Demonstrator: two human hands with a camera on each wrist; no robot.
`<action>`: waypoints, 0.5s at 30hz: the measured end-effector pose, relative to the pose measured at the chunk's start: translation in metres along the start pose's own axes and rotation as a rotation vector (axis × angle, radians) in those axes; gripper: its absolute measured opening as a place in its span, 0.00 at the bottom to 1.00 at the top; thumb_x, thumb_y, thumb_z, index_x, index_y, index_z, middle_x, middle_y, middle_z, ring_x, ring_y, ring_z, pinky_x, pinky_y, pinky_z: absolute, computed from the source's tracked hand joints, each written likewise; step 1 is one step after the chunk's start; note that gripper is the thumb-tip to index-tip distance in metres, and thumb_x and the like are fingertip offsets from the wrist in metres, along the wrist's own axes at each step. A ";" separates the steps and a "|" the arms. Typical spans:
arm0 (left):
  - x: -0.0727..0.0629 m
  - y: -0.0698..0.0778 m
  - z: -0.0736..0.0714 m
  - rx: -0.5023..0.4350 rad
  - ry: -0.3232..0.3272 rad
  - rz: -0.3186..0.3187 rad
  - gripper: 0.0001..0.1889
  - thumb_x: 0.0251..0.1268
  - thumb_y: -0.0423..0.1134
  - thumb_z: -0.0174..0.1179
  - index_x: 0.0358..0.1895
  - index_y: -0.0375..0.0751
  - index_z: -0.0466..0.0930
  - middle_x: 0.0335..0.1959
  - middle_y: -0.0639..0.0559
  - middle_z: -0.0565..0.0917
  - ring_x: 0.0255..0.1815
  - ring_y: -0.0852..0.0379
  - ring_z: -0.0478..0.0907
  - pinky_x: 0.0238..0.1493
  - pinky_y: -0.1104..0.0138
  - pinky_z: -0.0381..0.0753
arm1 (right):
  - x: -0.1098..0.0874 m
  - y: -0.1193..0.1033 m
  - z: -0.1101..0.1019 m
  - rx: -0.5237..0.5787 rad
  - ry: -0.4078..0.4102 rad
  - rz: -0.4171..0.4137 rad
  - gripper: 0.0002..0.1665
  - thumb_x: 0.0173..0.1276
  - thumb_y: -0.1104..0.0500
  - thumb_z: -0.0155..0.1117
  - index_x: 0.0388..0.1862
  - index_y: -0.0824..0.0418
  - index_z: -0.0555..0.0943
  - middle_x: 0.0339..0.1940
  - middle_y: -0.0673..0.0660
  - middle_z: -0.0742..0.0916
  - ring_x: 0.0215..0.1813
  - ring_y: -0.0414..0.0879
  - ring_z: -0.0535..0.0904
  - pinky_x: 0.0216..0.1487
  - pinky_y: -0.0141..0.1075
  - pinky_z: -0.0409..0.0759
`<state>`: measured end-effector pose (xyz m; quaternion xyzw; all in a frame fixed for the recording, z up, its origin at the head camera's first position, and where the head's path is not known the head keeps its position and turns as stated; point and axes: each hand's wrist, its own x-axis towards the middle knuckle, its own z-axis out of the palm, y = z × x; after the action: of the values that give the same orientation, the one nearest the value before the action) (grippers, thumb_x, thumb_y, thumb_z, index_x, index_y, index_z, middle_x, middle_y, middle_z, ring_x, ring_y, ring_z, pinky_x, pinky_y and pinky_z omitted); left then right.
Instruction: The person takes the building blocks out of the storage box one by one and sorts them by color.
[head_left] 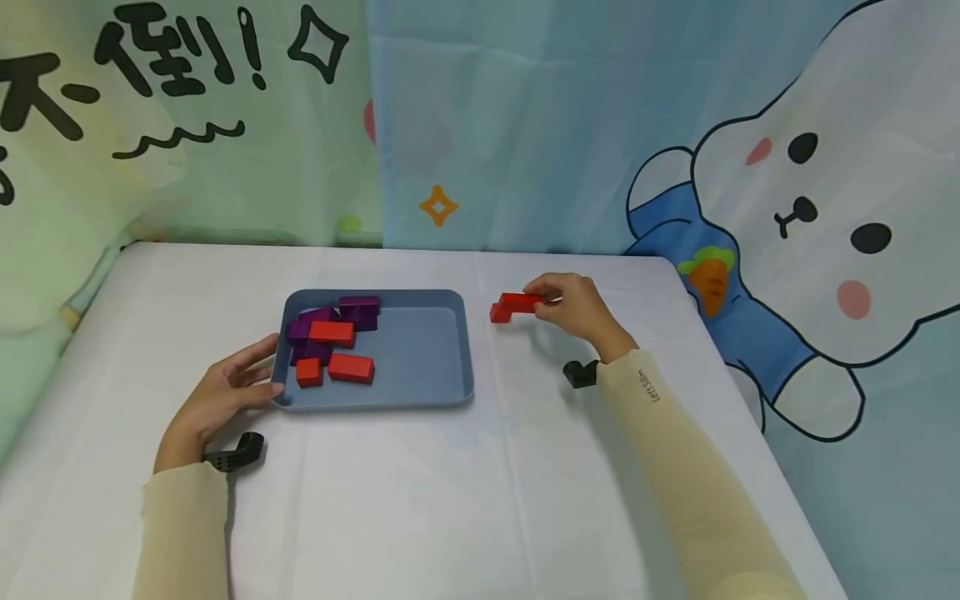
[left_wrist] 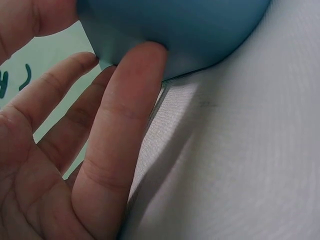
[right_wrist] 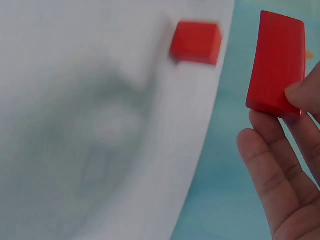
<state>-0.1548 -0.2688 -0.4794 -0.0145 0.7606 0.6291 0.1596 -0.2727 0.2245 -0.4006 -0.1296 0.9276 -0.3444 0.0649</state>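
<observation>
Long pale-yellow sleeves (head_left: 697,492) are worn, the right one printed with small dark lettering (head_left: 648,386), and a black wrist camera (head_left: 238,452) is worn on each arm.

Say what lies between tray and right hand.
In the head view: white cloth, a loose red block on it, and the held block in the right hand.

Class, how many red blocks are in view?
5. The tray holds a far red block, a near-left red block and a near-right red block; a fourth red block lies right of it; the right hand pinches a fifth red block. More may be hidden.
</observation>
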 end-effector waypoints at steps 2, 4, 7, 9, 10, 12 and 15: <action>-0.001 0.000 0.000 -0.004 0.003 0.001 0.46 0.72 0.30 0.68 0.88 0.37 0.52 0.87 0.32 0.56 0.79 0.35 0.67 0.53 0.74 0.83 | 0.003 0.007 -0.002 -0.014 -0.001 0.016 0.19 0.73 0.74 0.62 0.60 0.72 0.86 0.58 0.71 0.89 0.60 0.66 0.85 0.62 0.57 0.83; -0.001 0.000 0.000 -0.010 0.004 0.001 0.46 0.72 0.30 0.68 0.88 0.36 0.52 0.87 0.32 0.55 0.79 0.36 0.67 0.53 0.74 0.84 | 0.005 0.013 -0.003 -0.022 -0.003 0.037 0.19 0.73 0.74 0.62 0.60 0.72 0.86 0.60 0.71 0.88 0.60 0.66 0.85 0.63 0.58 0.84; -0.002 -0.001 -0.001 -0.022 0.001 0.004 0.46 0.72 0.29 0.68 0.88 0.35 0.52 0.87 0.31 0.55 0.74 0.48 0.73 0.53 0.73 0.84 | 0.008 0.022 -0.002 -0.030 -0.010 0.074 0.18 0.74 0.74 0.63 0.60 0.71 0.86 0.62 0.71 0.87 0.61 0.67 0.83 0.64 0.57 0.83; -0.001 -0.002 -0.001 -0.027 -0.001 0.008 0.46 0.72 0.29 0.68 0.88 0.35 0.52 0.87 0.31 0.55 0.68 0.60 0.76 0.53 0.73 0.85 | 0.009 0.026 -0.001 -0.029 -0.017 0.097 0.18 0.74 0.74 0.63 0.61 0.71 0.86 0.63 0.71 0.86 0.62 0.66 0.82 0.65 0.57 0.83; -0.001 -0.003 -0.001 -0.031 -0.002 0.008 0.46 0.72 0.29 0.68 0.87 0.35 0.52 0.87 0.31 0.55 0.64 0.67 0.76 0.52 0.73 0.85 | 0.010 0.029 0.000 -0.026 -0.020 0.109 0.18 0.74 0.74 0.63 0.61 0.71 0.86 0.64 0.71 0.86 0.63 0.66 0.82 0.65 0.57 0.83; -0.001 -0.004 -0.002 -0.034 -0.004 0.013 0.46 0.72 0.29 0.68 0.87 0.35 0.52 0.87 0.31 0.55 0.60 0.74 0.75 0.52 0.72 0.85 | 0.010 0.033 0.002 -0.020 -0.025 0.132 0.18 0.75 0.74 0.63 0.61 0.71 0.86 0.64 0.71 0.86 0.63 0.66 0.81 0.66 0.56 0.82; 0.000 -0.003 -0.001 -0.038 -0.006 0.016 0.46 0.72 0.28 0.68 0.88 0.36 0.52 0.87 0.31 0.55 0.59 0.76 0.75 0.52 0.72 0.85 | 0.011 0.040 0.005 -0.008 -0.029 0.160 0.18 0.75 0.73 0.62 0.61 0.70 0.86 0.65 0.71 0.86 0.63 0.66 0.80 0.66 0.56 0.81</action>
<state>-0.1547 -0.2705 -0.4827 -0.0094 0.7482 0.6447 0.1566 -0.2905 0.2474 -0.4312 -0.0604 0.9353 -0.3324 0.1048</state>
